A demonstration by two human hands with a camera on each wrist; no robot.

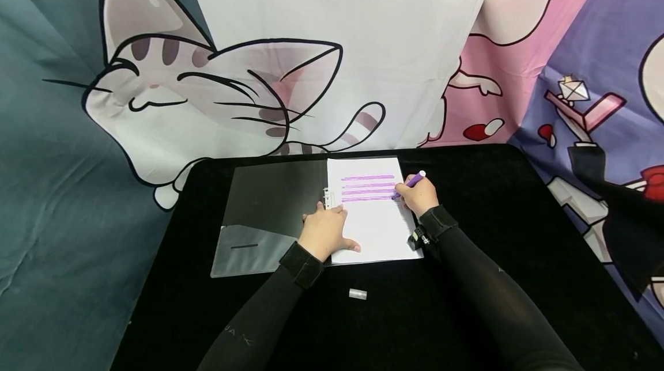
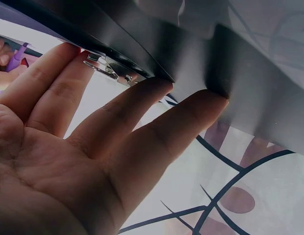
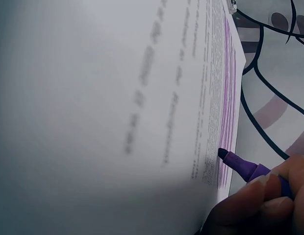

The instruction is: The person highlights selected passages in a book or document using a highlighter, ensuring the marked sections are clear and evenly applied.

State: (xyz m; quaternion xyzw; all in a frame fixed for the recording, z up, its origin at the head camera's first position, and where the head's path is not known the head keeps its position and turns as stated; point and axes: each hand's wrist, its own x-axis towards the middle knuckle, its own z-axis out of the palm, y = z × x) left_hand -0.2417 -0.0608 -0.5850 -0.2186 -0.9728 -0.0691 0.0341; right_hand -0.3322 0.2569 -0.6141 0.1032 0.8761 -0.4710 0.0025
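Note:
A purple highlighter (image 1: 417,178) is pinched in my right hand (image 1: 421,197), its chisel tip (image 3: 222,152) right at the end of a purple line on the printed page (image 1: 370,233). Several purple lines (image 1: 368,185) cross the page's upper part. My left hand (image 1: 324,231) rests with spread fingers over the folder's spine and the page's left edge, its thumb on the paper. Close to those fingers is the folder's metal clip (image 2: 105,67). The dark folder (image 1: 275,189) lies opened out flat, with a clear pocket (image 1: 244,256) on its left cover.
A small whitish cylinder (image 1: 358,294) lies on the black-covered table (image 1: 493,198), in front of the folder and between the forearms. Behind the table hangs a cloth backdrop (image 1: 415,25) with cartoon figures.

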